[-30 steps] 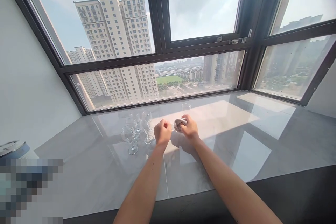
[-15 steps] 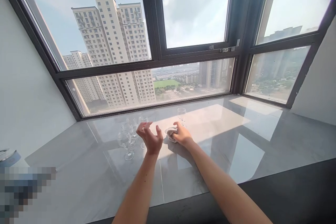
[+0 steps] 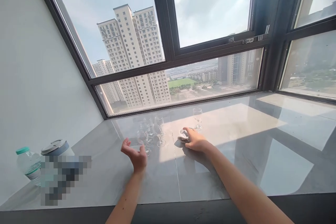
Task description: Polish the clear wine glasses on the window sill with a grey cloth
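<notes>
White crumpled cloth (image 3: 183,135) bunched, no clear axis, under right hand (image 3: 196,141) fingers on grey marble desk (image 3: 236,154); left hand (image 3: 135,155) fingers spread wide, empty, near clear stemmed glasses (image 3: 151,131).

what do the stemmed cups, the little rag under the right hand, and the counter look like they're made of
Clear stemmed cups: glass, see-through with bright glints. Small whitish crumpled rag under the right hand: soft cloth, judging by its folds. Grey veined counter: polished stone or tile, glossy with window reflections and a seam.
</notes>
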The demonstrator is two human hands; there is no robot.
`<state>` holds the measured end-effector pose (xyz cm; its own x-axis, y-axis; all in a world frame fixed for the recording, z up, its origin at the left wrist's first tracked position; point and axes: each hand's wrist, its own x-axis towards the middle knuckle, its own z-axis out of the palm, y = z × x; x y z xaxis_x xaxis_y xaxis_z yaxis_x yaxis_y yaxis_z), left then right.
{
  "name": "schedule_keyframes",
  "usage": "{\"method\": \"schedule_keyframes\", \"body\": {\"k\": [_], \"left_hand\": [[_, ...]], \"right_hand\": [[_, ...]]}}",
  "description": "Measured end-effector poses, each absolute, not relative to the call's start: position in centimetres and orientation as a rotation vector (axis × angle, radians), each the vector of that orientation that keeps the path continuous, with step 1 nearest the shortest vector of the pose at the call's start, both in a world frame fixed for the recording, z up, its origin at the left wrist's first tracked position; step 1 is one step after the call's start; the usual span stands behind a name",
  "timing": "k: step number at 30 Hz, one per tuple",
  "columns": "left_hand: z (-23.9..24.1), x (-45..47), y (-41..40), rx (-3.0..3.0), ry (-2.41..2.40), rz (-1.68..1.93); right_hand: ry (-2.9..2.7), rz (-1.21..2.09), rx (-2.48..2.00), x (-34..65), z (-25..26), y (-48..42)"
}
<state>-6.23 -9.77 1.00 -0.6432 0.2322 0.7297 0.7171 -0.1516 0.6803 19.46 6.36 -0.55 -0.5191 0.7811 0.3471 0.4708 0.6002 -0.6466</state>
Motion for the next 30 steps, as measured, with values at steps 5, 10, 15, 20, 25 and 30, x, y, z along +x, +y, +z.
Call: {"method": "schedule_keyframes", "body": {"k": [5,10,15,20,25,30], "left_hand": [[0.5,-6.5,-8.1,-1.104,-2.144,-1.969],[1.0,-5.6,-9.1,-1.199,-2.415,-1.875],[1.0,-2.7,-10.1,-1.62,-2.061,-1.525],[1.1,2.1,-5.9,-2.004,-1.846,-1.275],[1.1,5.8,-0.4,-1.897,-2.02,-1.473],[0.6,6.2,1.3,-1.804,-2.201,-1.414]], "right_hand": [[-2.217,0.641,-1.01,19.2,-0.5,6.1],[-2.132,0.661,-0.959,18.9,-1.0,6.7],[-2.067,0.646,-0.945,18.7,-1.1,7.0],[-1.97,0.646,-0.955,19.0,-0.3,7.1],[-1.752,0.643,-0.89,19.3,0.4,7.5],[-1.692,0.541,-0.791,19.4,0.8,7.2]]}}
